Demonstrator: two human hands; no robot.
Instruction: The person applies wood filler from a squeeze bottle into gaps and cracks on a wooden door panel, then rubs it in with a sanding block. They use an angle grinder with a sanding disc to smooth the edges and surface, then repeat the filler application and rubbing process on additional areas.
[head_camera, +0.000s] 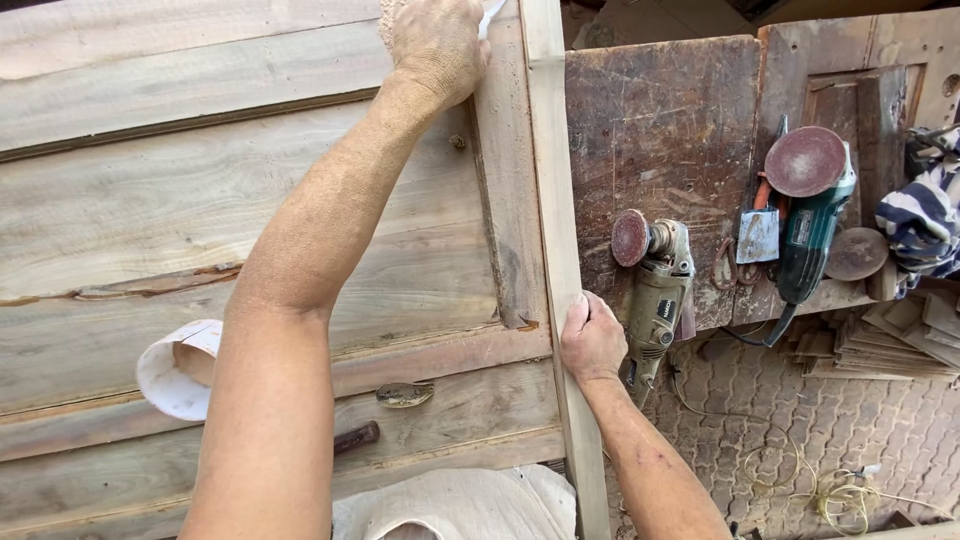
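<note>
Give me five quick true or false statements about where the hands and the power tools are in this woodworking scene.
1. The right hand grips the pale narrow wooden strip. True.
2. The left hand holds the green angle grinder. False: it rests at the top of the big grey wooden panel.
3. Both grinders lie on the dark worn board. True.
4. The beige grinder is running in a hand. False: it lies untouched.
5. The floor is bare concrete. False: patterned paving.

Two grinders (655, 290) (one green (812, 215)), two hands (592, 340).
</note>
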